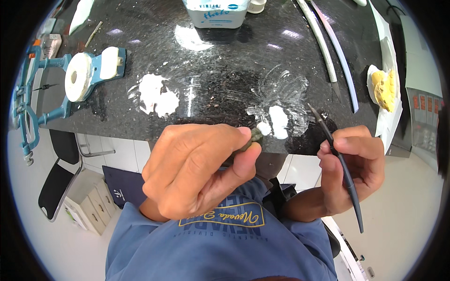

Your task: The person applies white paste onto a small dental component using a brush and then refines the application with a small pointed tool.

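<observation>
My left hand point(197, 164) is closed at the front edge of the dark counter. Between its thumb and forefinger it pinches a small dark green piece point(256, 136), mostly hidden by the fingers. To the right, my right hand point(358, 168) grips a slim black tool point(344, 166) with a tapering handle and a fine pointed tip, like a brush. That tip points up and left over the counter, apart from the green piece. Just beyond my left fingertips lie white paste blobs point(280, 122) on a smeared patch.
A larger white paste patch point(159, 96) lies left of centre. A blue dental articulator point(56, 89) with white plaster stands at the left. A white tub point(218, 13) is at the back. Handpiece hoses point(323, 42) and a yellow dental model point(384, 91) are at the right.
</observation>
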Demonstrator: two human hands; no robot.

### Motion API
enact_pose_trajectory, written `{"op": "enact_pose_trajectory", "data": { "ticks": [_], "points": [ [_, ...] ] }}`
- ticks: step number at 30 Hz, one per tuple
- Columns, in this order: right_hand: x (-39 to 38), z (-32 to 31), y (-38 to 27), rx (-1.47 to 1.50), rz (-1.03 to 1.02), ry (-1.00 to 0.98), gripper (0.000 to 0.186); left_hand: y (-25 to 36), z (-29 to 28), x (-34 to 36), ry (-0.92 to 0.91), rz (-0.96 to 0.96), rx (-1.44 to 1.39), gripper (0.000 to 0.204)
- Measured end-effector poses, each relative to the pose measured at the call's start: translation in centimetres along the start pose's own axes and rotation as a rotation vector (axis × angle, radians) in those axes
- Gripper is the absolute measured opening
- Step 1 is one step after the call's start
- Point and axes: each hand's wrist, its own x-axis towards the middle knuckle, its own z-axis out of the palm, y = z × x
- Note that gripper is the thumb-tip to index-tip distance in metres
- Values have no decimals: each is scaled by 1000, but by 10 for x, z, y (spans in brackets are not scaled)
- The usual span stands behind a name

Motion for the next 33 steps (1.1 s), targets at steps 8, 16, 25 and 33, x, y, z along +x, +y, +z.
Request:
{"op": "enact_pose_trajectory", "data": {
  "ticks": [8,16,25,33],
  "points": [
    [-2,-5,1,41,46,-49,21,-2,-2,-1,-21,37,-1,24],
    [-1,-5,-1,24,69,-72,20,-1,-2,-4,-21,30,7,29],
    [3,-6,4,-35,-86,-223,18,-3,-2,-5,-31,64,1,34],
    [3,-6,5,-59,-102,-240,17,-4,-3,-5,-44,62,-13,33]
  ]
}}
